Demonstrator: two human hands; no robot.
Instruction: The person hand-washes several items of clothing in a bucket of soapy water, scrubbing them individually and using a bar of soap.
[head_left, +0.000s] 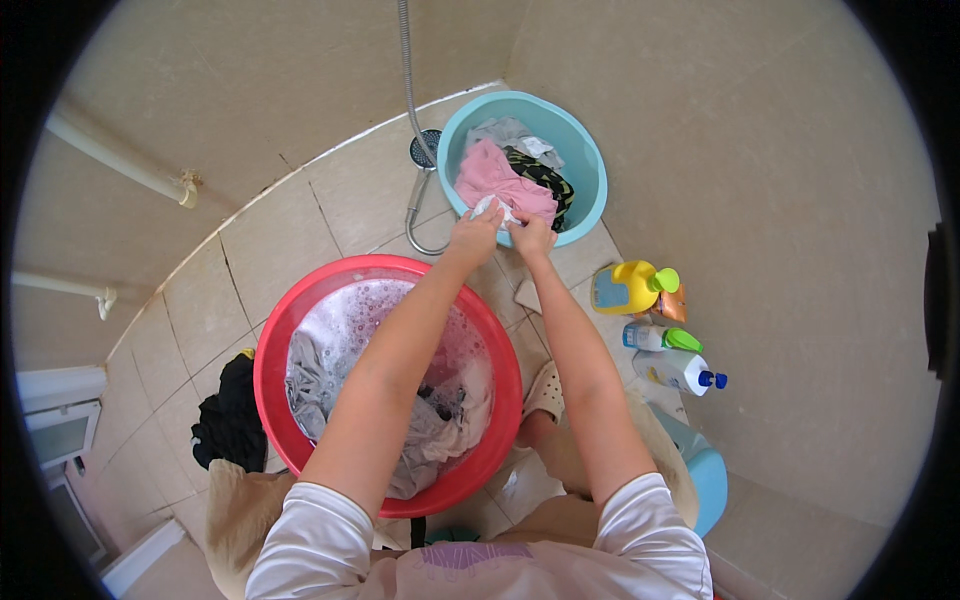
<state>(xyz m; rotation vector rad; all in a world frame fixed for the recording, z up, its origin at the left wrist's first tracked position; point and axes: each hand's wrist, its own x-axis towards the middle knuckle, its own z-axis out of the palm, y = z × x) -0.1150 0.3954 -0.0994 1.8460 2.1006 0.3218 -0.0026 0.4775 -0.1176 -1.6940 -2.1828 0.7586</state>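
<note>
My left hand and my right hand reach out together over the near rim of a light blue plastic basin. Between them they grip a small white cloth. Inside that basin lie a pink garment, a black patterned cloth and a grey garment. Below my forearms stands a red plastic tub of sudsy water. Grey garments and a pale garment soak in it, partly covered by my left arm.
A shower head on a metal hose lies left of the blue basin. By the right wall stand a yellow detergent bottle, a white pump bottle and a green-capped bottle. Black clothing lies left of the tub.
</note>
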